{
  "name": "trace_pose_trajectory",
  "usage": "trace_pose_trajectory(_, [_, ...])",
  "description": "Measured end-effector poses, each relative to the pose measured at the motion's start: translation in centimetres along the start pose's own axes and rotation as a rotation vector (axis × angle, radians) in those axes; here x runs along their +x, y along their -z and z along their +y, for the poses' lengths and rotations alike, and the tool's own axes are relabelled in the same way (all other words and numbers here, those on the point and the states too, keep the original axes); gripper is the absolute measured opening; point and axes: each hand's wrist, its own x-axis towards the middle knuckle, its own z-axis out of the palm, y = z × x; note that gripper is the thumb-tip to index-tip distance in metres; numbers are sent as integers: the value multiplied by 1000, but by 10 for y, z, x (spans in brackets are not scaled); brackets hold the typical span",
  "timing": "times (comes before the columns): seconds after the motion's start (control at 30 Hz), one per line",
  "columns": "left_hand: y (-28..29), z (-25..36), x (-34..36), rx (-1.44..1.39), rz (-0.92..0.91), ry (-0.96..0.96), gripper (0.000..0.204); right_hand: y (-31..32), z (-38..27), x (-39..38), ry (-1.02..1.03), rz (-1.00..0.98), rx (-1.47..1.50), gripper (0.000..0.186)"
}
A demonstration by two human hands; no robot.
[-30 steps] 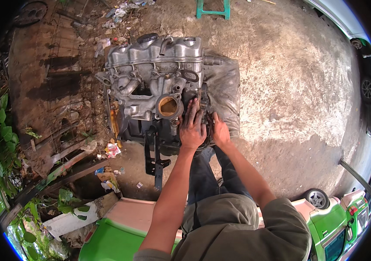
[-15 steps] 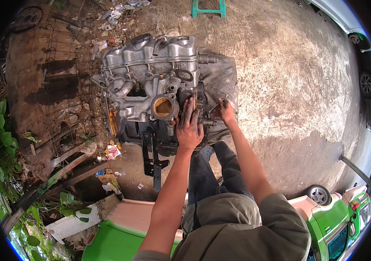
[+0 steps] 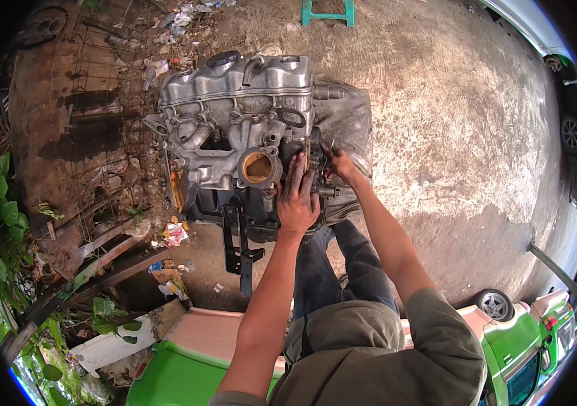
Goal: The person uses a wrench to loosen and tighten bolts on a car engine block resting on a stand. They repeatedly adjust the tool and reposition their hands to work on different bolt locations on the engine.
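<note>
A metal car engine (image 3: 234, 101) with a ribbed silver top cover stands before me. Against its near right side rests my left hand (image 3: 298, 203), fingers stretched out, close to the round intake opening (image 3: 259, 167). My right hand (image 3: 342, 166) is closed around a thin metal tool (image 3: 332, 144), whose tip just shows above the fingers; its exact kind is hard to make out. That hand is at the engine's right end, beside the grey bell-shaped gearbox housing (image 3: 352, 122). A black bracket (image 3: 233, 237) sticks out from the engine's near side.
Wooden planks and wire mesh (image 3: 99, 128) lie to the left, with litter (image 3: 174, 234) and green leaves (image 3: 4, 203). A green stool (image 3: 329, 12) is at the far edge. Parked green vehicles (image 3: 512, 345) stand behind me; concrete floor (image 3: 451, 135) spreads on the right.
My right hand has moved slightly left and away from me, closer to the engine's end, with the thin tool in it. My left hand stays in place on the engine.
</note>
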Motion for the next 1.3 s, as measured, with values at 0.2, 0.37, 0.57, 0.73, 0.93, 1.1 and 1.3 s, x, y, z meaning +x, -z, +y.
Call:
trace_pose_trajectory(0.2, [-1,1,0,-9,35,-13,41,-16,15,-18,-99,136,144,30])
trace_pose_trajectory(0.37, [0,2,0,8,15,-10,41,-11,19,8,110,287,-536,38])
trace_pose_trajectory(0.57, [1,0,-1,14,-7,-1,39,3,38,27,214,270,-557,37])
trace_pose_trajectory(0.73, [1,2,0,13,19,-11,40,-2,26,9,64,250,-89,27])
trace_pose_trajectory(0.93, [0,1,0,-22,35,-23,40,-19,10,2,92,286,-125,30])
trace_pose_trajectory(1.1, [1,1,0,16,4,-21,40,-23,13,10,166,406,-534,41])
trace_pose_trajectory(1.3, [-1,0,0,-20,15,-35,40,-24,27,18,115,507,-566,43])
